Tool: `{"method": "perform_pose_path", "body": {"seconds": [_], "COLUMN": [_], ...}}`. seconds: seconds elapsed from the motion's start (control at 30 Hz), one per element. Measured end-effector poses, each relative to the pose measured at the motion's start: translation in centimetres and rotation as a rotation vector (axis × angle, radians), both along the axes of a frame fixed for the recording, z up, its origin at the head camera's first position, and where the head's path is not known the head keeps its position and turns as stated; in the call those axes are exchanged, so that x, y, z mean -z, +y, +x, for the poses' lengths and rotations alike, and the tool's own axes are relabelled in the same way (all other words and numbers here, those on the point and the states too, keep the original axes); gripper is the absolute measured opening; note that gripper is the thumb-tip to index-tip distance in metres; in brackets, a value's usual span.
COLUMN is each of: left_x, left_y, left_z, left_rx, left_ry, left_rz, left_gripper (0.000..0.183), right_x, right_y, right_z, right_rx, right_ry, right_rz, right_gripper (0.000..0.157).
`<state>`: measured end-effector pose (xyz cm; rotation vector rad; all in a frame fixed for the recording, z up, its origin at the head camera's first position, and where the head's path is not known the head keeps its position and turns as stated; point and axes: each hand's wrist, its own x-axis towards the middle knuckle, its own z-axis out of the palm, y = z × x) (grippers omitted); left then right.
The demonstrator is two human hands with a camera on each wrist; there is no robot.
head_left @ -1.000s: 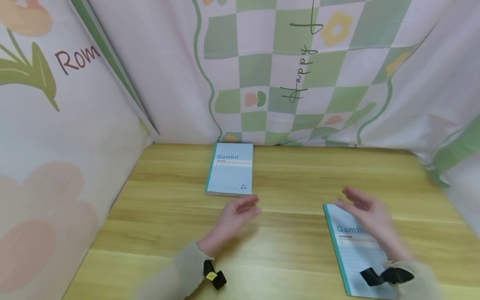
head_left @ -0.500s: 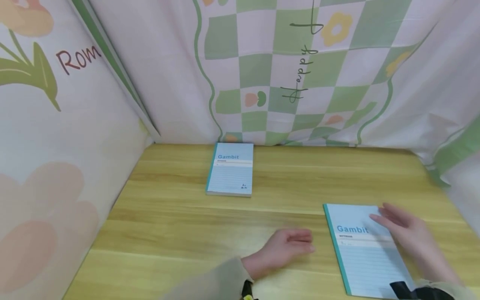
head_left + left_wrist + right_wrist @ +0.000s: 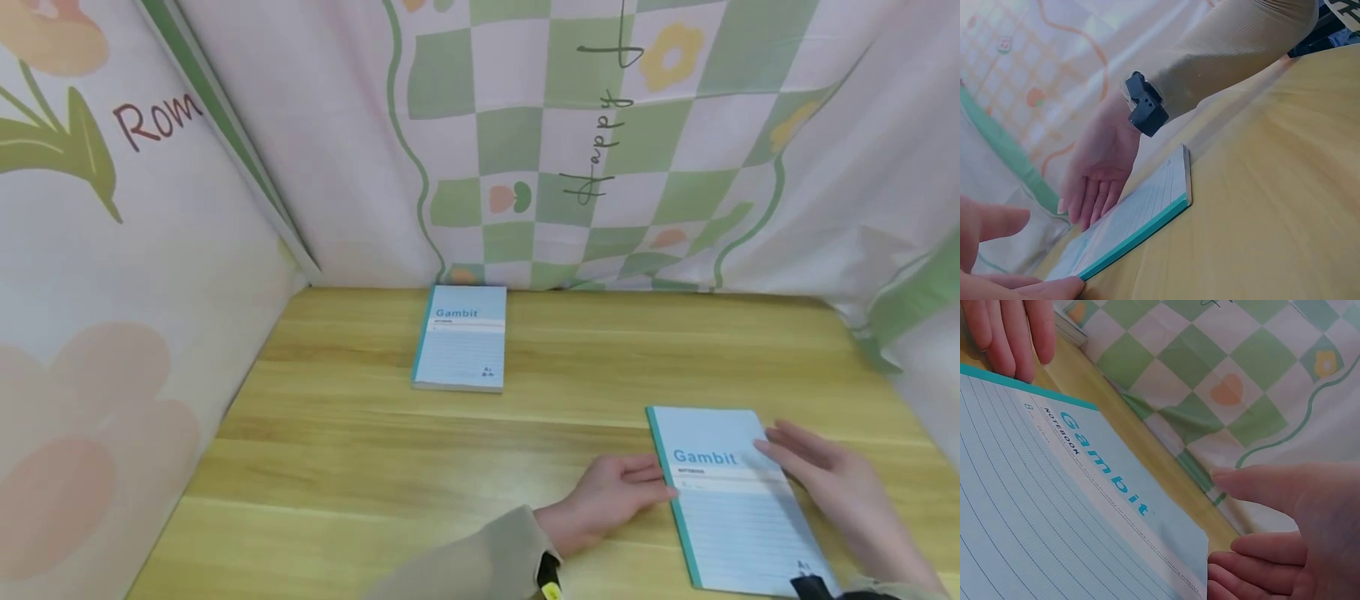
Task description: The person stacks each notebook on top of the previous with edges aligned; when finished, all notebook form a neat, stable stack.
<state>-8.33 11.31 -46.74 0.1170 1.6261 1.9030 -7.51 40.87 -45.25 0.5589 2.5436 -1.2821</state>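
Note:
A light blue notebook (image 3: 738, 508) with a teal spine and the word "Gambit" lies flat on the table at the right. My left hand (image 3: 603, 500) is at its spine, fingers straight and fingertips right at the edge. At the opposite long edge is my right hand (image 3: 836, 475), its fingers straight and its thumb over the cover's edge. In the right wrist view the thumb of the right hand (image 3: 1285, 537) stands raised above the notebook (image 3: 1054, 487). The left wrist view has the spine of the notebook (image 3: 1135, 234) between both hands.
A second "Gambit" notebook (image 3: 461, 337), seemingly thicker, lies at the back of the wooden table (image 3: 337, 467), against the checked curtain (image 3: 585, 150). A printed cloth wall (image 3: 112, 292) borders the table on the left. Black devices are strapped to both wrists.
My left hand has moved right across the table to the notebook's spine. My right hand has shifted right, from over the cover to its right edge. Both notebooks stay in place.

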Motion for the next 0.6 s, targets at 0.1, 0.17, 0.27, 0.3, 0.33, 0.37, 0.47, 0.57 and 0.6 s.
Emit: {"method": "perform_pose_path", "body": {"seconds": [0.1,0.17,0.27,0.3,0.33,0.37,0.47,0.57,0.6], "left_x": [0.0,0.0,0.0,0.0,0.0,-0.1,-0.3,-0.3,-0.3], "left_y": [0.6,0.9,1.3,1.4,1.5,1.6,1.6,1.5,1.5], "left_z": [0.4,0.7,1.2,1.4,1.4,1.5,1.4,1.2,1.1], "left_rx": [-0.044,-0.067,-0.094,-0.102,-0.11,-0.117,-0.141,-0.191,-0.208], "left_ry": [-0.003,-0.016,-0.043,-0.042,-0.033,-0.027,-0.001,0.0,-0.005], "left_rz": [0.018,0.045,0.078,0.073,0.067,0.057,0.044,0.062,0.07], "left_gripper": [0.045,0.046,0.046,0.047,0.048,0.048,0.051,0.053,0.053], "right_x": [0.1,0.2,0.2,0.2,0.2,0.3,0.2,0.2,0.1], "right_y": [0.1,0.2,0.4,0.5,0.5,0.5,0.5,0.3,0.3], "right_z": [0.2,0.4,0.7,0.8,0.8,0.8,0.8,0.9,0.9], "right_rx": [0.022,0.029,0.036,0.031,0.03,0.03,0.031,0.034,0.032], "right_ry": [0.006,0.011,0.011,0.011,0.011,0.009,0.003,-0.009,-0.01], "right_rz": [0.002,0.002,-0.009,-0.012,-0.01,-0.006,-0.017,-0.021,-0.025], "right_gripper": [0.101,0.1,0.1,0.1,0.101,0.101,0.101,0.102,0.102]}}
